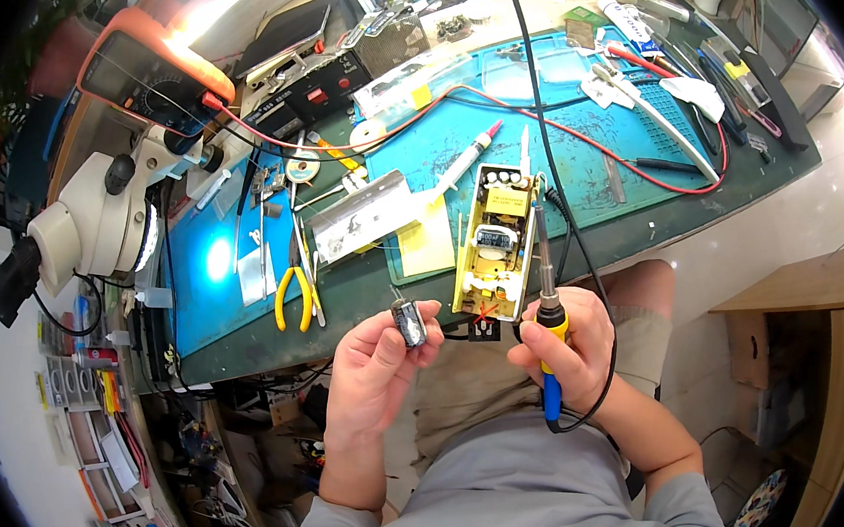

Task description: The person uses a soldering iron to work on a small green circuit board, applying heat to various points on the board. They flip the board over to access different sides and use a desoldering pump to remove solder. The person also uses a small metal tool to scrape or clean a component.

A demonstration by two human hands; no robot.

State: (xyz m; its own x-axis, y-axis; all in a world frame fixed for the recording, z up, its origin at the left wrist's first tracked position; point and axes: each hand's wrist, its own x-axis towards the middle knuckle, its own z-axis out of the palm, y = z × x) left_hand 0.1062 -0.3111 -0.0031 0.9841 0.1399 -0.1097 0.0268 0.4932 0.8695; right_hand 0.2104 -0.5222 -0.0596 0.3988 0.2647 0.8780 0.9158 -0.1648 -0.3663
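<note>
My left hand (pixel 369 367) pinches a small dark cylindrical capacitor (pixel 408 324) between thumb and fingers, its thin leads pointing up and away from me. In my right hand (pixel 583 346) is a soldering iron (pixel 556 320) with a yellow and blue handle, its tip tilted upward. The iron's tip is close to the right edge of an open power supply board (pixel 491 260) in a long narrow tray; whether they touch I cannot tell. Large components and a yellow-topped transformer (pixel 506 202) sit on that board. A black socket (pixel 483 329) is at its near end.
Beside the board lie a bent metal cover (pixel 363 220), a syringe (pixel 469 157) and yellow-handled pliers (pixel 294 292). An orange multimeter (pixel 152 74) and a microscope (pixel 95 210) stand at the left. The iron's black cord (pixel 597 269) loops across the blue mat (pixel 588 198); red test leads (pixel 674 188) cross it too.
</note>
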